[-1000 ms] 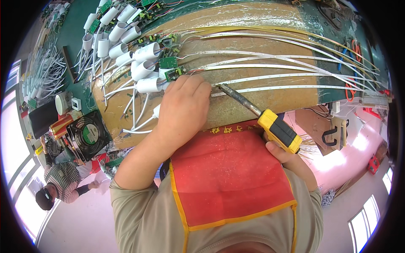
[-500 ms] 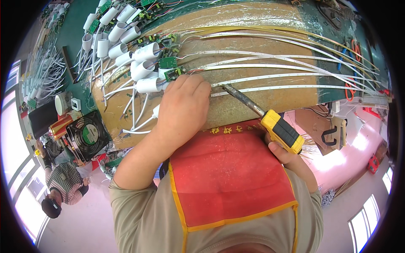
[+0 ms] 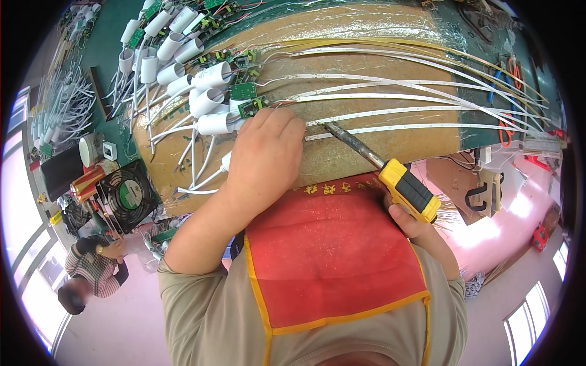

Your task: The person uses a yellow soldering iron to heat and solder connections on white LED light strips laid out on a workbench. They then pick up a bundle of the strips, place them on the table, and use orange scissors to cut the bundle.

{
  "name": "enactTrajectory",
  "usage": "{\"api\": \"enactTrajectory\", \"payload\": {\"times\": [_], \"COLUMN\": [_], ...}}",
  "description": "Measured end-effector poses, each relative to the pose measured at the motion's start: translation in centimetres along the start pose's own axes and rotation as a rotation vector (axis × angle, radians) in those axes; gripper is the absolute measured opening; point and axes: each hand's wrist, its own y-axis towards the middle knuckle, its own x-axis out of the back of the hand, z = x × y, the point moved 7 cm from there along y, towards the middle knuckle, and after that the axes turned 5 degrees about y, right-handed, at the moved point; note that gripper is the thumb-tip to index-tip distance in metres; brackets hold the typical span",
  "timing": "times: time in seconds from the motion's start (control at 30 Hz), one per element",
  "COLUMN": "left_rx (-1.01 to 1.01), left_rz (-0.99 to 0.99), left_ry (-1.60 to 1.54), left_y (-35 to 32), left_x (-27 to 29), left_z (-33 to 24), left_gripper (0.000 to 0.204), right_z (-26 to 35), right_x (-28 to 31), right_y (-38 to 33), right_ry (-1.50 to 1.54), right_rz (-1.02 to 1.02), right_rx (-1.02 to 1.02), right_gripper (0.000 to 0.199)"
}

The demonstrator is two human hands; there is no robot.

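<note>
My right hand (image 3: 408, 221) holds a soldering iron (image 3: 408, 190) by its yellow and black handle. The iron's dark tip touches or nearly touches the near end of a white LED strip (image 3: 372, 113), just right of my left hand (image 3: 268, 152). That left hand is closed, its fingertips turned under; what they pinch is hidden. At its knuckles lies a small green circuit board (image 3: 250, 107), with a white plastic tube (image 3: 213, 124) to the left. Another LED strip (image 3: 390, 129) runs nearer to me.
More white tubes (image 3: 210, 74) with boards and cables crowd the board's left side. Beyond the left edge sits a black fan (image 3: 126, 194). Orange-handled pliers (image 3: 506, 129) lie at the right under the strip ends. Another person (image 3: 91, 268) is at lower left.
My hands and the soldering iron stay almost where they were. At lower left the other person's arm has come down, and both hands are now close together.
</note>
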Motion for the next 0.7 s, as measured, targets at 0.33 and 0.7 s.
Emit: {"api": "enactTrajectory", "payload": {"times": [0.33, 0.7], "left_rx": [0.027, 0.033], "left_rz": [0.011, 0.028], "left_ry": [0.016, 0.016], "left_y": [0.02, -0.02], "left_x": [0.13, 0.11], "left_z": [-0.18, -0.14], "left_gripper": [0.015, 0.014], "right_z": [-0.57, -0.56], "right_x": [0.21, 0.13], "right_y": [-0.13, -0.09], "right_ry": [0.033, 0.057], "right_rz": [0.004, -0.018], "right_rx": [-0.044, -0.039], "right_gripper": [0.023, 0.026]}}
